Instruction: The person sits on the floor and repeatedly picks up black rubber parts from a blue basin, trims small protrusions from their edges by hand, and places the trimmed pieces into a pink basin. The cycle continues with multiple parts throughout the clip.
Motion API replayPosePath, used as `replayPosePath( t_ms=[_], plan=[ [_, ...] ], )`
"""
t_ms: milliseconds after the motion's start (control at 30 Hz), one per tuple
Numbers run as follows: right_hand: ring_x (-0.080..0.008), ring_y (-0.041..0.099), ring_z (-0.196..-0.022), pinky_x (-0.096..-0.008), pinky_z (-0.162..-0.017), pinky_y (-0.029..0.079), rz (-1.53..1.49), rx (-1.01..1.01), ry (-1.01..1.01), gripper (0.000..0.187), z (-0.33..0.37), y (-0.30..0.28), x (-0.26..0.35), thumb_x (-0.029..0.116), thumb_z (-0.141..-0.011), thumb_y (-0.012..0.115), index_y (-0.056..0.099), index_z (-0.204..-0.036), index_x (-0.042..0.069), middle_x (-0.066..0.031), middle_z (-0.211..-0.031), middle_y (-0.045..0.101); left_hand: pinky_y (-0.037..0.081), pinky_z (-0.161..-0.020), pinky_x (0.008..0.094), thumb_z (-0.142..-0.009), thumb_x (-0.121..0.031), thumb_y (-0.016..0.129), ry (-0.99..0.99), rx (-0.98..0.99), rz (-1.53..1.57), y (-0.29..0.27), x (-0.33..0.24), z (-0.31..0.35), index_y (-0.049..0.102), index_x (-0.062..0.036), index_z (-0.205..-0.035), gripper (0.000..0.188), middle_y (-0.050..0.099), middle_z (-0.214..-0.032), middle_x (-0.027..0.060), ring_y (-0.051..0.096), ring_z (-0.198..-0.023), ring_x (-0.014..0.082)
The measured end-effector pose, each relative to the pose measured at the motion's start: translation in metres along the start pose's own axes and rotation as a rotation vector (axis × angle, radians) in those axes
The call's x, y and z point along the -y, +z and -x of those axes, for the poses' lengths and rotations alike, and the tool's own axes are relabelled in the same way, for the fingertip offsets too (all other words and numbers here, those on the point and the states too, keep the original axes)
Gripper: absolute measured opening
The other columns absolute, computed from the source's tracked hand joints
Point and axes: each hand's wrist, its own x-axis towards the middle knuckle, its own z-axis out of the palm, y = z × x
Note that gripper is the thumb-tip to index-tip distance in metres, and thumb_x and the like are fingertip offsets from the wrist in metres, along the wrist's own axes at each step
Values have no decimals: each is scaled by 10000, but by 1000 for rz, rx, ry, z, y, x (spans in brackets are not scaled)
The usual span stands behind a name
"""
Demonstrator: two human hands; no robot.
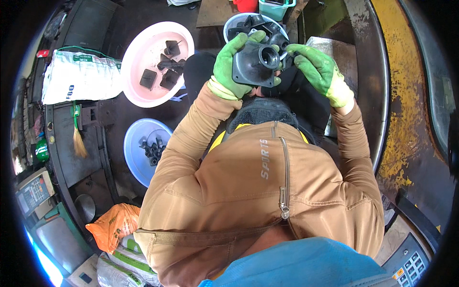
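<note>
Dark floor [114, 115]: pink basin [143, 52], blue basin [136, 148], sacks [79, 76].

Can't see much of the white basin [234, 21] behind the black part [254, 63], gloves cover it; teal tub [275, 7] past it is cropped.

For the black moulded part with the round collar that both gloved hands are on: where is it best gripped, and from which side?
Probably by the flat square flange of the black part, from the person's left, as the left hand wraps it now. The broad edge gives the fingers purchase and leaves the raised round collar clear for the right hand.
</note>
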Motion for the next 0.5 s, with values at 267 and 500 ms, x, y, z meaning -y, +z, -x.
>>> replayPosePath(
  t_ms=[267,500],
  plan=[
    [-324,642,-760,-400,-683,511,425,173,-379,424,-15,-12,6,94,-815,635,617,-1233,29,-132,-888,658,573,-723,519,-913,-229,536,7,-135,-134,17,2,4,575,-83,-1255,374,645,-1160,161,669,-960,339],
    [-314,673,-895,-376,-749,556,454,126,-398,386,-2,1,-3,93,-820,656,626,-1188,-21,-155,-1071,677,437,-1047,456,-816,-189,514,139,-51,-228,19,1,10,435,20,-1400,625,548,-1321,216,559,-1188,338]
  ],
)
